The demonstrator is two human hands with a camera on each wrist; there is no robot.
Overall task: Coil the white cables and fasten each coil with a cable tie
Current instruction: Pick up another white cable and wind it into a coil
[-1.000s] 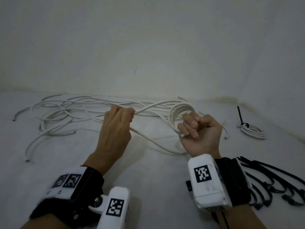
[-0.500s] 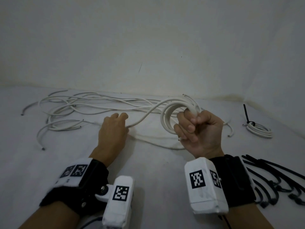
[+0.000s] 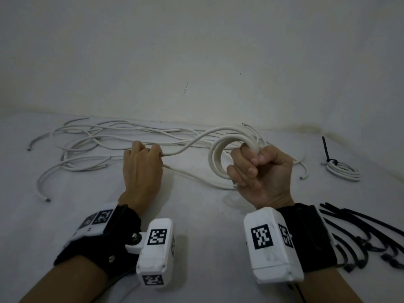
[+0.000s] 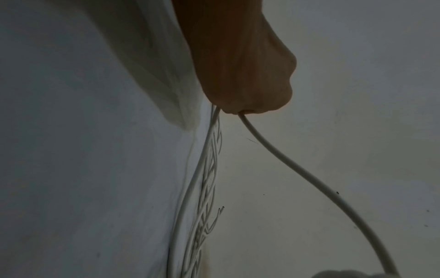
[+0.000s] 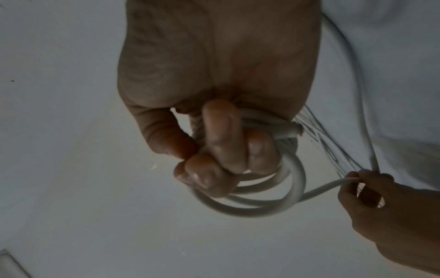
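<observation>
Head view shows right hand (image 3: 261, 171) gripping the coil (image 3: 216, 159), left hand (image 3: 142, 166) pinching its trailing cable (image 3: 188, 145); only the right wrist view shows fingers (image 5: 221, 143) threading the loops.

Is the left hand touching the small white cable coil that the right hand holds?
Apart: the head view shows the left hand well clear of the small white cable coil, linked only by a strand.

A small white cable coil (image 3: 220, 158) stands upright at centre right; loose white cables (image 3: 98, 145) sprawl left; black cable ties (image 3: 367, 235) lie lower right.
</observation>
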